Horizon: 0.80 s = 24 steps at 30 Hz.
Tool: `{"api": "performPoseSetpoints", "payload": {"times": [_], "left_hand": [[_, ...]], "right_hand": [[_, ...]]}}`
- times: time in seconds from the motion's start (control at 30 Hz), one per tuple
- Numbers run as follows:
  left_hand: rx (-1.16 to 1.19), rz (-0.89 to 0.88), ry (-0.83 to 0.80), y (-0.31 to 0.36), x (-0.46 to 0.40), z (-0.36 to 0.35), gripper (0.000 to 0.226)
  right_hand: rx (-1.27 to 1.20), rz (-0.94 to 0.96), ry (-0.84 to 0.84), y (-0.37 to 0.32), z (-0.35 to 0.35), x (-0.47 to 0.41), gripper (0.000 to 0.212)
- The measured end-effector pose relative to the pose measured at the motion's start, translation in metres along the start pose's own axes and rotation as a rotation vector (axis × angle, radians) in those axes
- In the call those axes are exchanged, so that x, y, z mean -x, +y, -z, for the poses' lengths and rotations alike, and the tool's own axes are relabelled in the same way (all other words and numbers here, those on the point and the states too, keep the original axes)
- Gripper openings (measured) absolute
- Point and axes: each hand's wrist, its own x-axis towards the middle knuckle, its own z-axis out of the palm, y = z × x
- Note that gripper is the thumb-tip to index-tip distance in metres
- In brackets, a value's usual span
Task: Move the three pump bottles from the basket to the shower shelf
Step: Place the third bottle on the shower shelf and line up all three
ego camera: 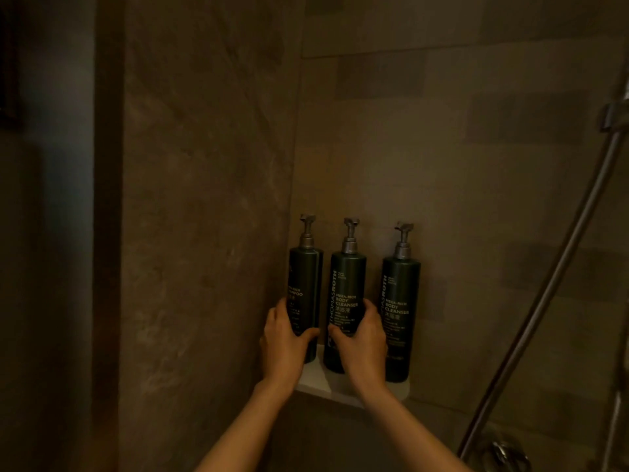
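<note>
All three pump bottles stand upright on the shower shelf [316, 378] in the tiled corner. The left hand [284, 338] has its grip wrapped around the shampoo bottle [306, 284]; the right hand [360, 338] has its grip wrapped around the middle cleanser bottle [345, 294]. Just right of that grip stands the third bottle [400, 301], untouched. No basket shows. The moving looks done; only letting go, perhaps straightening, seems left. A shower hose [544, 294] hangs well off to the right.
</note>
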Motion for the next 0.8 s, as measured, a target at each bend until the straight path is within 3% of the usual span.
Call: {"api": "performPoseSetpoints", "payload": {"times": [0.8], "left_hand": [[-0.115,0.025,-0.025,-0.011,0.000,-0.009,0.074]], "right_hand": [[0.095,-0.008,0.050,0.003,-0.009,0.007,0.073]]}}
